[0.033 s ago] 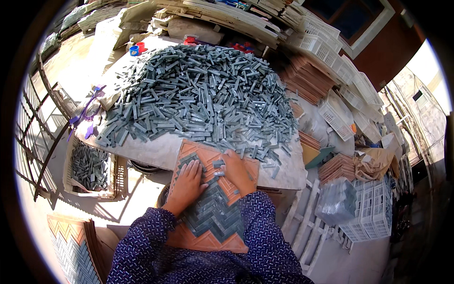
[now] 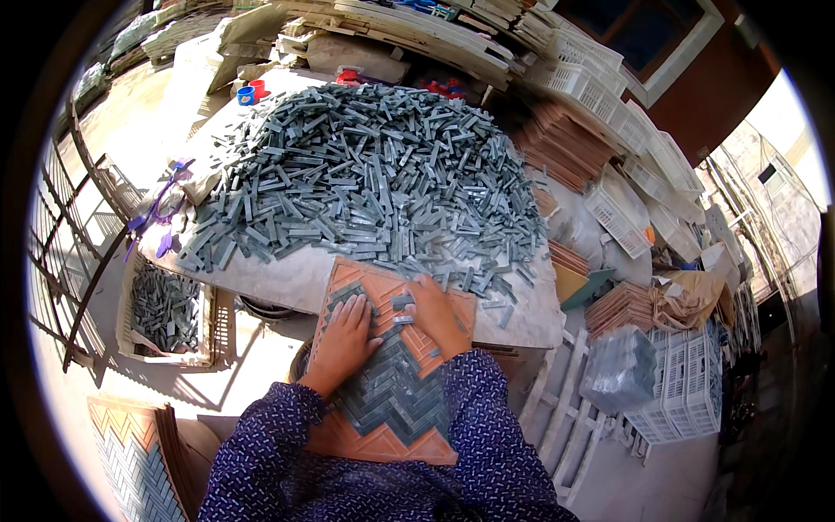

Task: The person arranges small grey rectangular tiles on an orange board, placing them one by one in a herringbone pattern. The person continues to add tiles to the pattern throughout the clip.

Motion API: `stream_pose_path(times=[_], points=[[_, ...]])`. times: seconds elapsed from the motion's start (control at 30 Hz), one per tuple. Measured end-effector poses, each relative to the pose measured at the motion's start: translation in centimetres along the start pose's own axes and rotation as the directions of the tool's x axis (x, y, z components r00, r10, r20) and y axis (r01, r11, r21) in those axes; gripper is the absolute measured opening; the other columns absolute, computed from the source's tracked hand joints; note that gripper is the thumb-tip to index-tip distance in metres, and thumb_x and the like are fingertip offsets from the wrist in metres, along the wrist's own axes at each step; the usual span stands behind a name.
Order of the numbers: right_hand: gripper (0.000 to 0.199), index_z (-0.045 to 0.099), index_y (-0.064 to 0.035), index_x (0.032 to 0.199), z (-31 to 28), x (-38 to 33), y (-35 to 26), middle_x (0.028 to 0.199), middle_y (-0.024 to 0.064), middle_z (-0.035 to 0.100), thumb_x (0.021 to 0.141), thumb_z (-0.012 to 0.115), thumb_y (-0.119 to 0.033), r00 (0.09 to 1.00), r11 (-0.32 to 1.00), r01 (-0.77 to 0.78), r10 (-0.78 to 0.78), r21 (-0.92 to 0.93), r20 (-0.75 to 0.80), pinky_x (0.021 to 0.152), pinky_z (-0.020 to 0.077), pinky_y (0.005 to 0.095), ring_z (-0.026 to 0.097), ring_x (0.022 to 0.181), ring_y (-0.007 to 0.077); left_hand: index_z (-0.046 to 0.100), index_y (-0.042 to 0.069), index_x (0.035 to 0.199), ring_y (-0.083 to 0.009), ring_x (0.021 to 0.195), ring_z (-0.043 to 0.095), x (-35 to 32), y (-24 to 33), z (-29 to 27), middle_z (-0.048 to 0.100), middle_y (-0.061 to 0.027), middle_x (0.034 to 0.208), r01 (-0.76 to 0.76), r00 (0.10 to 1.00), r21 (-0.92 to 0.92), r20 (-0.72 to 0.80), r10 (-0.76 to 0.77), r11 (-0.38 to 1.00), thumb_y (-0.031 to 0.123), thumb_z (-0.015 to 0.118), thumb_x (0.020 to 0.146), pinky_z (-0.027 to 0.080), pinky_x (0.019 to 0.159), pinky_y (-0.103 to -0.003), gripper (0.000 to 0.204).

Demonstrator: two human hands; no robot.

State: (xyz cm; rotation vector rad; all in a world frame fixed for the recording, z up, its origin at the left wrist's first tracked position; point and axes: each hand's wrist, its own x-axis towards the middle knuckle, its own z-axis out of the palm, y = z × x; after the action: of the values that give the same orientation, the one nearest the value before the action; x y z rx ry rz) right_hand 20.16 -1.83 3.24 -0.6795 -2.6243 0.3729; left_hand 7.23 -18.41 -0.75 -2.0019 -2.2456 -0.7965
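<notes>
An orange zigzag-grooved tray (image 2: 376, 365) lies tilted from the person's lap up against the near edge of the white table (image 2: 287, 274), and both hands rest flat on its upper half. The left hand (image 2: 342, 337) lies palm down with fingers spread over the grey stone strips (image 2: 396, 391) already set in a herringbone pattern, pinching nothing. The right hand (image 2: 437, 313) sits just beside it, fingers curled downward over the tray's upper right part; whether it holds a strip between thumb and fingertips cannot be told, since its back hides them. A couple of loose grey pieces (image 2: 402, 302) lie on the tray between the two hands, touching neither clearly. The laid strips run from under the left palm down toward the lap, where the blue patterned sleeves (image 2: 487, 418) cover the tray's lower edges. Behind the tray a large heap of loose grey strips (image 2: 365, 174) covers the table. A white crate (image 2: 167, 306) with more strips stands below the table on the left, and a finished panel (image 2: 130, 452) is cut off by the dark rim at lower left
</notes>
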Motion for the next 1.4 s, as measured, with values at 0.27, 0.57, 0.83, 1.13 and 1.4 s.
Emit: stream_pose_path(times=[0.27,0.57,0.83,1.13,1.4], points=[[0.029,0.055,-0.0056,0.098,-0.7,-2.7,-3.0,0.092,0.0135,0.056,0.071,0.064,-0.002,0.987,0.987,0.156,-0.157,-0.029,-0.038,0.074,0.0481,0.0418,0.057,0.089,0.0334,0.046,-0.004,0.13,-0.0346,0.132,0.037,-0.3,-0.1,-0.4,0.044,-0.02,0.137,-0.002,0.999,-0.1,-0.041,-0.003,0.995,0.025,0.065,0.083,0.027,0.111,-0.045,0.058],[0.018,0.052,0.0007,0.097,2.9,-4.9,-5.6,0.096,0.0161,0.051,0.079,0.054,-0.004,0.98,0.963,0.185,-0.165,0.198,-0.113,0.074,0.0477,0.0408,0.056,0.09,0.0341,0.063,-0.001,0.093,-0.0368,0.082,0.06,-1.0,1.5,-1.8,0.062,-0.0179,0.087,0.126,0.979,-0.455,-0.086,-0.185,0.881,0.002,0.06,0.081,0.046,0.075,-0.042,0.012],[0.03,0.054,0.0015,0.094,1.9,-5.8,-0.5,0.1,0.0152,0.049,0.069,0.068,-0.004,0.985,0.995,0.072,-0.061,0.062,-0.164,0.076,0.0472,0.0388,0.053,0.094,0.0321,0.058,-0.002,0.099,-0.0379,0.091,0.056,-1.6,-0.3,0.2,0.06,-0.0182,0.096,0.047,0.997,-0.2,-0.046,-0.058,0.979,-0.001,0.059,0.079,0.044,0.08,-0.045,0.02],[0.042,0.056,-0.0034,0.113,-0.5,-4.6,-1.6,0.099,0.0133,0.059,0.076,0.072,-0.013,0.854,0.967,-0.043,0.166,0.251,-0.494,0.07,0.0499,0.0368,0.062,0.084,0.029,0.058,-0.001,0.093,-0.0242,0.07,0.051,-1.9,0.2,-2.5,0.052,-0.0107,0.084,0.138,0.972,-0.23,-0.153,-0.176,0.963,-0.004,0.062,0.077,0.043,0.069,-0.034,0.017],[0.015,0.066,0.0018,0.098,-2.2,-13.4,-3.7,0.082,0.0062,0.067,0.085,0.066,-0.006,0.822,0.495,-0.269,0.565,0.827,-0.071,0.063,0.0491,0.0226,0.062,0.071,0.0095,0.058,0.002,0.096,-0.0264,0.067,0.057,-1.1,2.8,-1.4,0.056,-0.0124,0.087,0.101,0.975,-0.232,-0.172,-0.143,0.967,0.0,0.065,0.078,0.046,0.062,-0.036,0.019]])
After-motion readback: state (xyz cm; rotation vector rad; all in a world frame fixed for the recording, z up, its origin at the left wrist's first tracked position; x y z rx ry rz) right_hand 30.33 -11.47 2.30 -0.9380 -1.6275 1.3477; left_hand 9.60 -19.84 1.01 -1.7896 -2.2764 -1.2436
